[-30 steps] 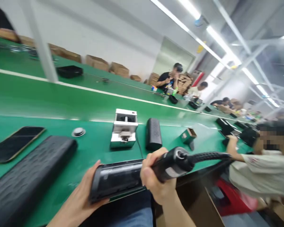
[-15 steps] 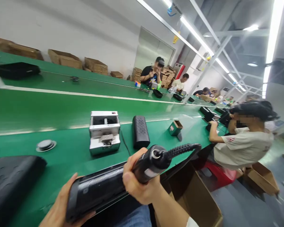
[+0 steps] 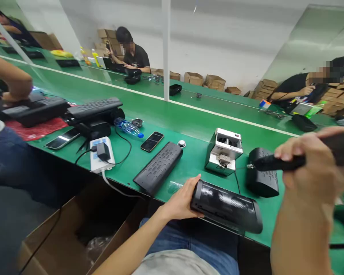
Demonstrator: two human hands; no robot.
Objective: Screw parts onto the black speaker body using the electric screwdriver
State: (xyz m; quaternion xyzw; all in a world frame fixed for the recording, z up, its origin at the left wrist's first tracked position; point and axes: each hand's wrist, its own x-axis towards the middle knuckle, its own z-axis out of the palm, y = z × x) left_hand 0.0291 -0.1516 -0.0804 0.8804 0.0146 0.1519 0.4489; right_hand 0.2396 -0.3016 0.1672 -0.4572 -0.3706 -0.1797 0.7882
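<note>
At the table's front edge, my left hand [image 3: 184, 199] is closed around one end of a black speaker [image 3: 226, 206] with a shiny perforated face. My right hand [image 3: 309, 168] grips a black electric screwdriver [image 3: 271, 163], raised to the right of the speaker and apart from it. Its bit points left, and its rear end runs out of the frame. Behind the speaker stands a silver screw feeder [image 3: 224, 151]. A dark patterned speaker housing [image 3: 262, 183] sits beside the feeder, partly covered by the screwdriver.
Left of my hand lie a patterned black housing [image 3: 160, 166], a phone [image 3: 152, 141], a water bottle [image 3: 129, 126] and a power strip [image 3: 101, 156] with cables. An open carton [image 3: 48, 233] stands below the edge. Co-workers sit across the table and at the left.
The camera has swung left. The screwdriver, formerly over the speaker's right end, is now lifted off to the right. My left hand still holds the speaker.
</note>
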